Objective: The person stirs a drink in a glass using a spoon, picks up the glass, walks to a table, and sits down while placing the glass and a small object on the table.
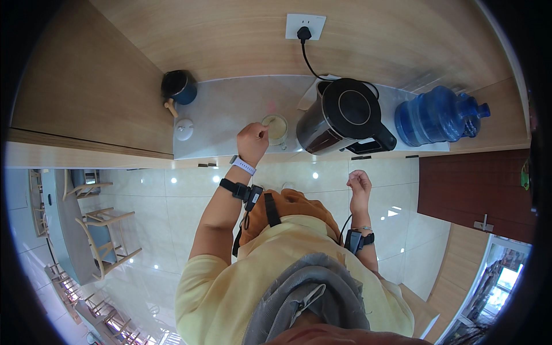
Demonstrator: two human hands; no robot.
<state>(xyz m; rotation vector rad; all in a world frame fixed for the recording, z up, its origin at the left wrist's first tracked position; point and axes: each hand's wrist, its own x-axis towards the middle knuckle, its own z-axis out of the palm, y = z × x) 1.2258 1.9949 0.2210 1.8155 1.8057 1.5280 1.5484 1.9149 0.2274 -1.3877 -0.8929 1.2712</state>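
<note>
A glass cup (276, 129) with pale liquid stands on the grey countertop (224, 103). My left hand (253, 140) is closed at the cup's left rim, over what may be a thin stirrer or spoon handle in the cup; the fingers hide most of it. Right of the cup stands a large black electric kettle (345, 116) with its lid down. My right hand (359, 183) hangs in front of the counter below the kettle's handle, fingers curled; nothing shows in it. A round white lid (184, 129) lies on the counter's left part.
A dark blue mug (184, 89) with a wooden handle stands at the back left. Blue plastic water bottles (431, 116) lie at the right. The kettle's side has a black cord running to a wall socket (305, 26). Wooden panels bound the counter; chairs (105, 241) stand behind at left.
</note>
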